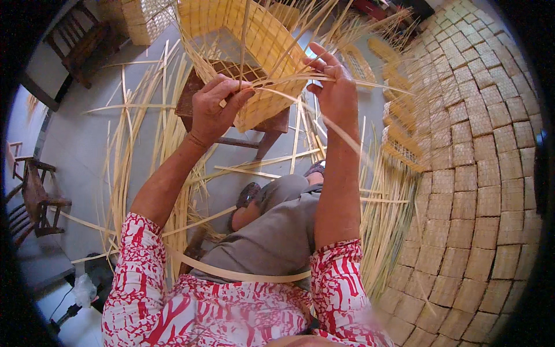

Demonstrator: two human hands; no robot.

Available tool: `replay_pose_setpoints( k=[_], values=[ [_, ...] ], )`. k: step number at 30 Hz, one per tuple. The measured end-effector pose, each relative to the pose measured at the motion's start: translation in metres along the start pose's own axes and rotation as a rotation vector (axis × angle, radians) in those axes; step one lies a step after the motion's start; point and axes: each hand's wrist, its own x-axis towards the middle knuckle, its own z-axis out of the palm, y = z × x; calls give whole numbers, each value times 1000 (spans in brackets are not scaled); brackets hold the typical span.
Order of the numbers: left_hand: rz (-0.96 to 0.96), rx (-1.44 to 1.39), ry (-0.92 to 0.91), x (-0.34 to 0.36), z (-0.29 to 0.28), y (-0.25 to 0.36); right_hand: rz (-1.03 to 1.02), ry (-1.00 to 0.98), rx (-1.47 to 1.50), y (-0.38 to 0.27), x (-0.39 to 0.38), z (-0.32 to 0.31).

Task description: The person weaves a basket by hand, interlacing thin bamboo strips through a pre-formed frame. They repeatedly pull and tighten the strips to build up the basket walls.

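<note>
Patterned shirt (240, 301) nearest; left hand (215, 107) pinching strips (289, 97) at basket (263, 111) corner, right hand (336, 87) pinching too; best keep tension even.

Soft, fairly even light, faint shadows; a pale strip (344, 135) by the right forearm (338, 199) blurs; stacked baskets (469, 196) bend toward the dark edge.

I count one wooden stool (188, 99), one large woven basket (283, 46) over it, two hands (217, 107) above it, two shoes (247, 195) on its near side, and stacked woven pieces (491, 179) to its right, too many to tally.
</note>
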Motion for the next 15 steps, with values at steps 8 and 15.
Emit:
replay_pose_setpoints(
  k=[8,15],
  values=[
    [-3,-14,22,-1,1,5,-147,317,131,10,-13,0],
    [-33,2,-60,1,0,6,26,369,1057,52,-20,-22]
  ],
)
